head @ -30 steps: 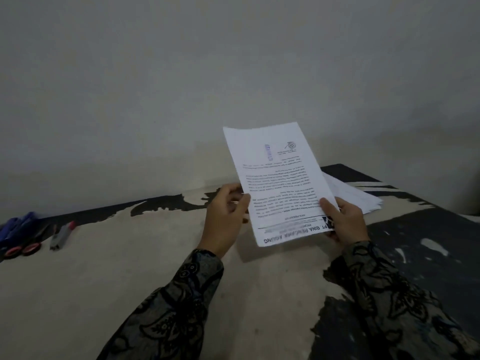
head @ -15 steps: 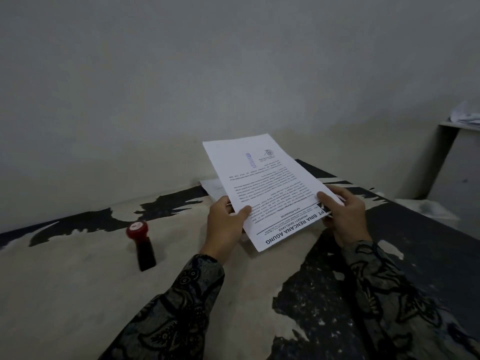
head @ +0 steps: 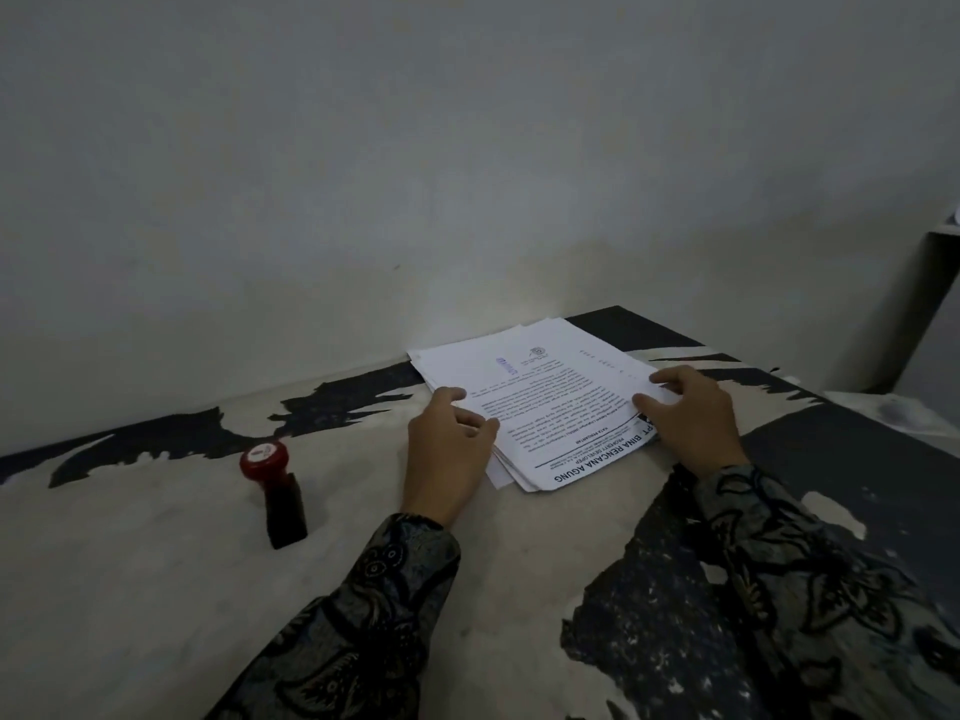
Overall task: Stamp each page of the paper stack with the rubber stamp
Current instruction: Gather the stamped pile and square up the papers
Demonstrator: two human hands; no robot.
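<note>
The paper stack (head: 545,407) lies flat on the counter (head: 156,589) against the far wall, its sheets slightly fanned and its top page already carrying 1 purple stamp mark (head: 506,365) near the far end. The rubber stamp (head: 275,493) stands upright on the counter, well apart to the left of the stack, touched by neither hand. The step in hand appears to be settling or squaring the stack. To do it well, both side edges should be pressed inward evenly so the fanned sheets align, and the stack kept flat and clear of the wall before the next page is exposed; a skewed pile would risk an uneven imprint. The left hand (head: 449,449) rests at the stack's left edge, wrist low on the counter, with the thumb lying on the top page and the fingers (head: 441,394) curled at the edge; whether they tuck beneath the sheets cannot be told. The right hand (head: 693,418) lies palm-down over the near right corner, fingers spread apart and extended, pressing the sheets onto the counter. Both forearms, in patterned sleeves (head: 395,589), angle inward toward the stack.
</note>
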